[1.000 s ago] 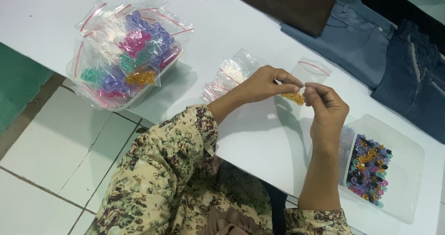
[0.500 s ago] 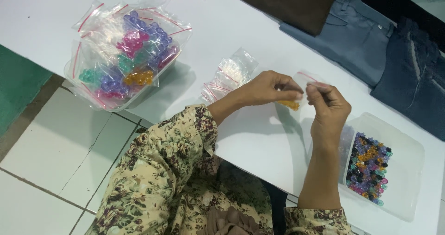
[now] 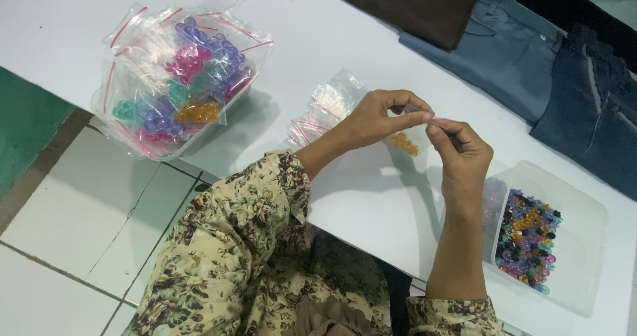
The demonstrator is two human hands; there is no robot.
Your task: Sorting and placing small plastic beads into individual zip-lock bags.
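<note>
My left hand (image 3: pixel 381 118) and my right hand (image 3: pixel 462 151) meet above the white table (image 3: pixel 60 37), both pinching the top edge of a small clear zip bag (image 3: pixel 406 141) that holds orange beads. The bag hangs between the two hands, a little above the tabletop. Just left of my left hand lies a small pile of empty clear zip bags (image 3: pixel 325 110) with red strips.
A clear tub (image 3: pixel 176 87) stuffed with bagged beads of many colours stands at the left. A shallow clear tray (image 3: pixel 570 243) with loose mixed beads lies at the right. Folded jeans (image 3: pixel 531 57) and a brown cloth (image 3: pixel 405 4) lie at the table's far side.
Both hands have lifted slightly and now pinch the bag's top edge; the orange beads have settled at the bottom of the bag.
</note>
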